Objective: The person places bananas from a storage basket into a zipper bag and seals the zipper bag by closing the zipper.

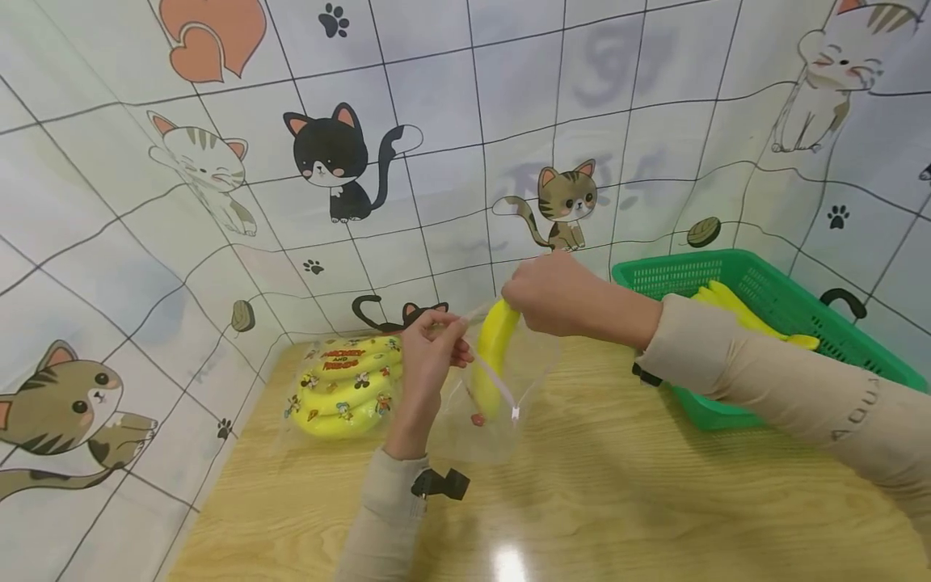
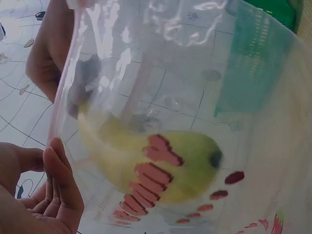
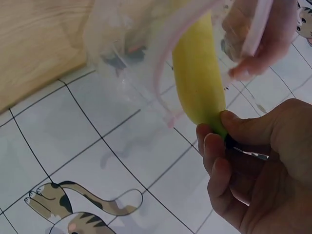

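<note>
A yellow banana (image 1: 498, 343) hangs upright, its lower part inside a clear zip bag (image 1: 465, 440) with a pinkish zip edge. My right hand (image 1: 553, 295) pinches the banana's top end, as the right wrist view shows at the banana (image 3: 197, 73). At the bag's opening, my left hand (image 1: 431, 356) pinches the zip edge between thumb and fingers. In the left wrist view the banana (image 2: 195, 146) shows through the bag, behind its red print. A white slider sits on the right part of the zip.
To the left on the wooden table (image 1: 582, 501) lies a clear bag with printed yellow bananas (image 1: 342, 404). A green basket (image 1: 716, 412) stands at the right, holding several yellow bananas (image 1: 749, 315). A cat-print sheet (image 1: 429, 186) covers the wall behind.
</note>
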The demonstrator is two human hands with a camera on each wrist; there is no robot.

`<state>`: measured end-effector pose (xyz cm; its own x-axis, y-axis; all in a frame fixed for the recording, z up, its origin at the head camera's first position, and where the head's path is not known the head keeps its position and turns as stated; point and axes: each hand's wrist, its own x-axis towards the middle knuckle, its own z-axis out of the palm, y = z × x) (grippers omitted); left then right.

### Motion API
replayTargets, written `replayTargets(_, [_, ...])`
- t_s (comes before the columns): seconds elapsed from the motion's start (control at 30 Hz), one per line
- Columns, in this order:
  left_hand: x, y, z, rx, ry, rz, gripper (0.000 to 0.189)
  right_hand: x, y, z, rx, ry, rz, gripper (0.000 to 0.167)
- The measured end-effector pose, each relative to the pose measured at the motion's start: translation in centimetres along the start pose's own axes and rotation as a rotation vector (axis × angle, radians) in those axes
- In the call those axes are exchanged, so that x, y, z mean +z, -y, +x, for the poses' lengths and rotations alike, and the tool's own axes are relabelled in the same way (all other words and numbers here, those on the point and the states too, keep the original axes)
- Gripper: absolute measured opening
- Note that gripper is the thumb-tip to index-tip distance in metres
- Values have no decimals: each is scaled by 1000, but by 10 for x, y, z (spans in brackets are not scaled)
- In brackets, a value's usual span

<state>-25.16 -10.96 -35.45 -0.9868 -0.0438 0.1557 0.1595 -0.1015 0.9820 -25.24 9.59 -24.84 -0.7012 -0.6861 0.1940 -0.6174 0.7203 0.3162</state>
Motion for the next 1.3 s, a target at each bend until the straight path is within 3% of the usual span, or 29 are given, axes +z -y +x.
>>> replayTargets(0.3, [8, -5, -6, 32, 11, -18, 12, 23, 15, 18, -2, 131, 100, 13])
replayTargets(0.6, [13, -7, -10, 26, 46, -12, 10, 58, 25, 26, 18, 168, 233, 14])
replayTargets(0.73, [13, -9, -10, 10, 50, -23, 8, 71, 28, 27, 22, 109, 331, 18])
replayTargets(0.97, [9, -11, -8, 4, 61, -78, 9, 85, 31, 28, -20, -79, 541, 45])
replayTargets(1.1, [8, -10, -8, 0, 75, -94, 9, 89, 34, 31, 1, -70, 616, 46])
replayTargets(1.3, [7, -9, -8, 16, 92, -106, 7, 97, 38, 34, 50, 3, 632, 35])
